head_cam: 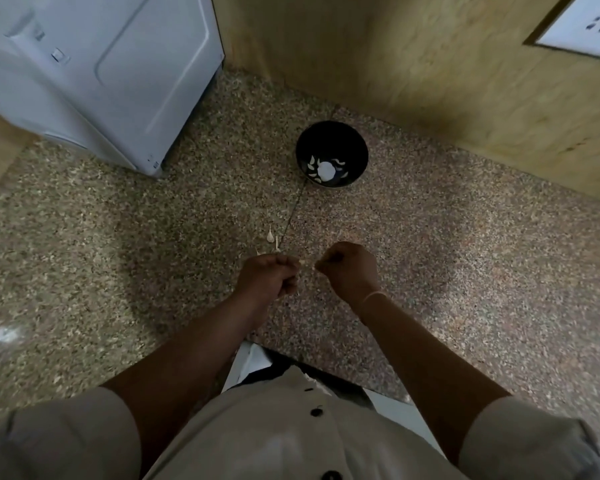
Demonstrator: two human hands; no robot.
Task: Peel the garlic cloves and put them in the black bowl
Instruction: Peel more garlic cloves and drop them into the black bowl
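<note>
Pinching a small clove point(302, 262) at mid-frame, the left hand point(267, 277) has its fingers curled tight round it. Only a pale tip shows past the fingertips, pointing toward the right of the frame. The rest is hidden, so its long axis can only be read as roughly level, left to right. The right hand point(350, 268) faces it, just beside, with its fingers also curled and nipping a pale scrap point(316, 267). I cannot tell whether that scrap is skin still joined to the clove.

The bowl point(331, 136) stands upright above the hands, well apart from them and near the wood wall point(395, 64). Peeled garlic point(324, 170) lies in its bottom. A teardrop bit point(269, 234) lies on the speckled surface point(118, 254) just above the left hand, its point toward the top of the frame. A dark seam point(295, 213) runs from the bowl down to the hands.

No writing can be read. A white appliance point(101, 71) fills the upper left, and a framed white panel point(589, 26) with dark marks sits in the upper right corner. The wall bounds the surface along the upper right. Bare speckled ground spreads left and right of the hands.
</note>
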